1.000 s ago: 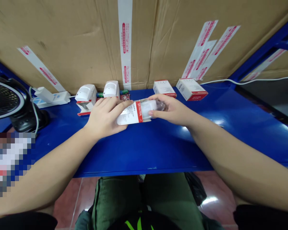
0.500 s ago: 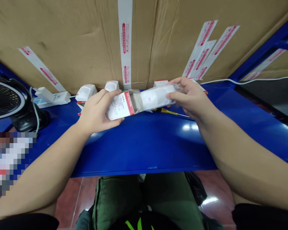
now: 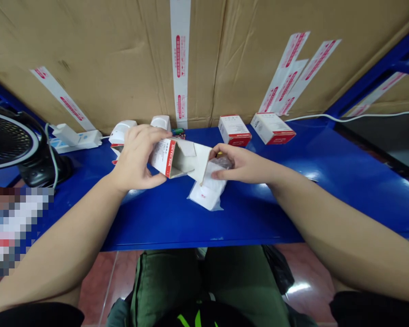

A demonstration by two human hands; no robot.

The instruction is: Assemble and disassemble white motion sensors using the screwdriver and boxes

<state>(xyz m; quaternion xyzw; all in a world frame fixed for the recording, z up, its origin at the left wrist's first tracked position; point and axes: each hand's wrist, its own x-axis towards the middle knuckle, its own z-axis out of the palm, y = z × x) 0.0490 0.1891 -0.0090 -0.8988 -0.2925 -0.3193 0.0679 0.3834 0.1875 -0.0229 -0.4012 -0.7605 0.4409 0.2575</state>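
Note:
My left hand (image 3: pixel 138 156) is closed around a small white and red detector box (image 3: pixel 163 156), whose open end faces right with its flap sticking out. In my right hand (image 3: pixel 236 165) is a white detector (image 3: pixel 207 190) in a clear plastic bag, pinched between thumb and fingers. The bagged detector hangs down at a slant, outside the box, just below the flap. My right fingertips lie close beside the flap's edge; whether they touch it I cannot tell.
Two white and red boxes (image 3: pixel 235 131) stand at the back of the blue table (image 3: pixel 177 227). White detectors (image 3: pixel 161 122) sit behind my left hand. On the left are a black fan (image 3: pixel 12 141) and a white power strip (image 3: pixel 85 139). A large cardboard sheet (image 3: pixel 122 59) rises behind.
The bagged detector has come fully out of the box and swung downward. My right hand has moved left and lower, uncovering the two boxes at the back.

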